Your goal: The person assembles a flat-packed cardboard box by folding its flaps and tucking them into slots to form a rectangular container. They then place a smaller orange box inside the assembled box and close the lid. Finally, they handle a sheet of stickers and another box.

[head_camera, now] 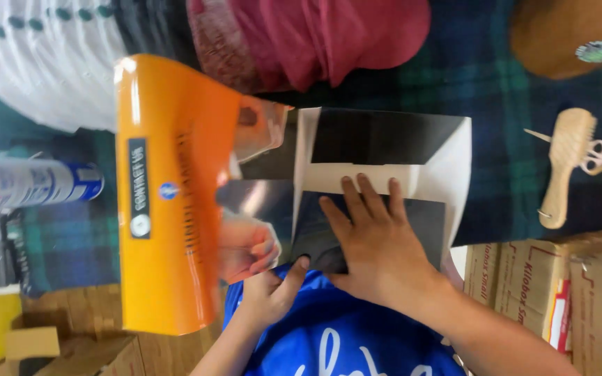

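A dark blue-and-green plaid cloth (510,174) covers the worktop, with cardboard boxes (545,285) stacked at its edge on the right side of the view and a wooden floor showing at the lower left. In the middle lies a flat black-and-white folder (384,150), partly opened so that a white flap crosses its black panels. The right hand (371,240) lies palm down on the lower black panel, fingers spread and flat, pressing rather than grasping, so its grip is open. Just beside it, the left hand (269,292) has its thumb stretched toward the edge of the same black panel and its other fingers curled under; whether they pinch anything cannot be told. Below both hands shows the person's blue shirt (343,341) with white lettering. A large orange plastic bag (175,202) hangs close to the camera on the left, its clear part covering what seems to be another hand (249,247), blurred. Farther left a white and blue spray can (33,182) lies on its side. At the top, a dark red cloth (315,35) and a white garment with green dots (43,63) rest on the plaid. To the right, well apart from the hands, lies a wooden brush (569,163), and a brown rounded thing (573,31) sits in the upper corner.
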